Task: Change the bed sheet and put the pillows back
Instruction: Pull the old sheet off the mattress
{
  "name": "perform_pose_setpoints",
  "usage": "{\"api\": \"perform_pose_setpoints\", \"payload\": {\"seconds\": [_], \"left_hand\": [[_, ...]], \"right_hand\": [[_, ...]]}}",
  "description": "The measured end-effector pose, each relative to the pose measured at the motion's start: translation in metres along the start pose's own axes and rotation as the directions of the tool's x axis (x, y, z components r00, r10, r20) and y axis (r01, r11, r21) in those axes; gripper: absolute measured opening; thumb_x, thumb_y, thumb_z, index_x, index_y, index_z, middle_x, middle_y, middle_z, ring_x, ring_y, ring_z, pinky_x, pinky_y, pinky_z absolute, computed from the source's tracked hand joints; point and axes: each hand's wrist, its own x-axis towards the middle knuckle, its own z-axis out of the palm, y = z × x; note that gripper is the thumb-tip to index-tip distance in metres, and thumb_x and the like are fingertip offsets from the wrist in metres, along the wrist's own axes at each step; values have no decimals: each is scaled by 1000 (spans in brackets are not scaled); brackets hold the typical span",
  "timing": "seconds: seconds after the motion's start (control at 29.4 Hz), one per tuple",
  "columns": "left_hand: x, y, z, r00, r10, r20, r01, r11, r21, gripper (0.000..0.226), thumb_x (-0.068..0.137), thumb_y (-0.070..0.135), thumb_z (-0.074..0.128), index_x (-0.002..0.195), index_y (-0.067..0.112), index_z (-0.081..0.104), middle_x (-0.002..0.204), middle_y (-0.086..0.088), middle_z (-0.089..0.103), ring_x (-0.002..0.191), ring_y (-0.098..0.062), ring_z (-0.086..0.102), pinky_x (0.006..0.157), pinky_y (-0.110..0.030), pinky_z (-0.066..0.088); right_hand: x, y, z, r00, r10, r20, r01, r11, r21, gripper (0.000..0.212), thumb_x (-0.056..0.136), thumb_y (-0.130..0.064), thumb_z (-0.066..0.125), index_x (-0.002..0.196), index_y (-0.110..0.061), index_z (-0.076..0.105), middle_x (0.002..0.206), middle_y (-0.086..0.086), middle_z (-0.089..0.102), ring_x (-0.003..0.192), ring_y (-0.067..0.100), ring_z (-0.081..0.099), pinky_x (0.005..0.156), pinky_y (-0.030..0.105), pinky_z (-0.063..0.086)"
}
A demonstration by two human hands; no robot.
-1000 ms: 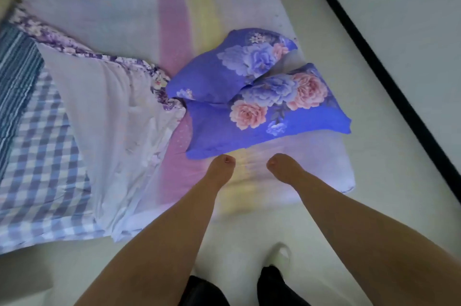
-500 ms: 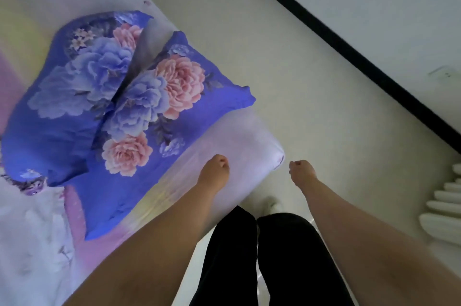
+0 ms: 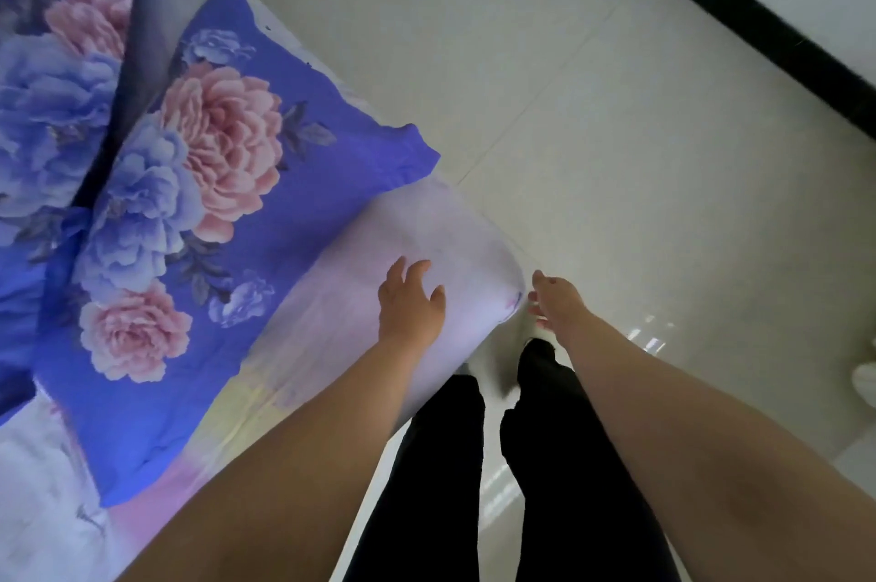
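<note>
The sheet [image 3: 426, 240], pale with faint pink and yellow bands, covers the mattress, and its corner [image 3: 502, 292] lies directly between the two hands. The left hand [image 3: 410, 301] hovers over or rests on the sheet just inside that corner, fingers spread and relaxed, holding nothing; whether the palm touches the cloth cannot be told. The right hand [image 3: 557, 301] hangs just beyond the corner, over the floor [image 3: 616, 154], fingers loosely extended, also holding nothing. Neither hand has a grip on the fabric yet.

Up and to the left of the left hand, two blue floral pillows [image 3: 199, 183] lie on the sheet, one overlapping the other, the nearer one with its corner close to the mattress edge. Further left and below, a white cover [image 3: 42, 501] lies bunched. Below the hands stand the person's legs in dark trousers [image 3: 474, 463], close against the bed.

The likely step is to take hold of this corner and pull the sheet off. The risk, as I judge it, is the pillows: they sit on the very cloth to be lifted, so a pull from here could drag or tip them over the near edge onto the floor. The bunched cover could likewise snag the sheet.
</note>
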Motion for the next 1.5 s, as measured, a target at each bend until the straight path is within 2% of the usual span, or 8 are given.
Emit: {"api": "perform_pose_setpoints", "payload": {"seconds": [0.14, 0.41, 0.58, 0.78, 0.92, 1.05, 1.29, 1.5], "left_hand": [[16, -5, 25, 1000, -13, 23, 14, 998, -63, 36, 93, 23, 55, 128, 19, 52, 154, -5, 16, 138, -23, 28, 108, -27, 25], [28, -32, 33, 997, 40, 69, -34, 995, -89, 34, 91, 16, 58, 125, 15, 54, 150, -8, 26, 139, -15, 27, 94, -2, 14], [34, -15, 35, 992, -70, 102, 77, 995, -70, 44, 87, 21, 64, 125, 6, 47, 144, -15, 30, 131, -23, 36, 101, -17, 26], [12, 22, 28, 983, -178, -40, 167, 967, -192, 82, 76, 47, 72, 133, 3, 32, 143, -16, 27, 124, -30, 42, 102, -34, 39], [-12, 31, 12, 965, 130, -229, -118, 991, 66, 68, 88, 46, 57, 147, 29, 28, 160, -3, 6, 145, -23, 14, 111, -43, 26], [-17, 35, 4, 872, 487, -48, -415, 789, 453, 37, 89, 48, 44, 121, 40, 58, 157, 6, 21, 146, -23, 13, 111, -56, 16], [-7, 40, 14, 899, 436, 40, -368, 705, 606, 28, 85, 44, 52, 104, 26, 60, 146, 5, 41, 143, -25, 21, 108, -57, 17], [-2, 40, 22, 917, 397, 39, -347, 744, 571, 19, 85, 37, 52, 100, 27, 58, 144, 7, 39, 144, -22, 17, 108, -56, 18]], "right_hand": [[45, 4, 11, 998, 32, 55, -41, 985, 167, 53, 102, -37, 32, 135, 2, 41, 97, 4, 45, 80, 17, 47, 73, 30, 41], [84, 8, 36, 931, 11, 366, -221, 814, 538, 30, 98, -31, 45, 105, -8, 63, 100, 9, 68, 92, 23, 65, 78, 30, 52], [81, 5, 14, 959, 111, 261, -194, 928, 318, 30, 86, -32, 68, 66, -12, 58, 50, -1, 56, 43, 11, 53, 47, 20, 48], [36, -6, 23, 913, 9, 408, -267, 769, 581, 24, 96, -20, 46, 97, -4, 64, 87, 11, 70, 80, 23, 64, 60, 25, 52], [7, -16, 41, 776, 16, 631, -399, 787, 470, 24, 97, -22, 47, 103, -9, 65, 88, 11, 73, 81, 23, 70, 71, 31, 57], [-4, -13, 57, 726, 130, 675, -428, 854, 296, 32, 98, -31, 45, 119, -11, 60, 112, 15, 66, 108, 32, 61, 98, 49, 45], [7, 0, 66, 964, 104, 244, -61, 982, -178, 25, 93, -28, 50, 116, -17, 51, 106, 1, 52, 115, 21, 47, 96, 29, 38], [33, 20, 27, 990, 127, 64, -128, 992, 5, 39, 95, -27, 49, 125, -3, 55, 120, 16, 61, 84, 24, 60, 65, 25, 45]]}}
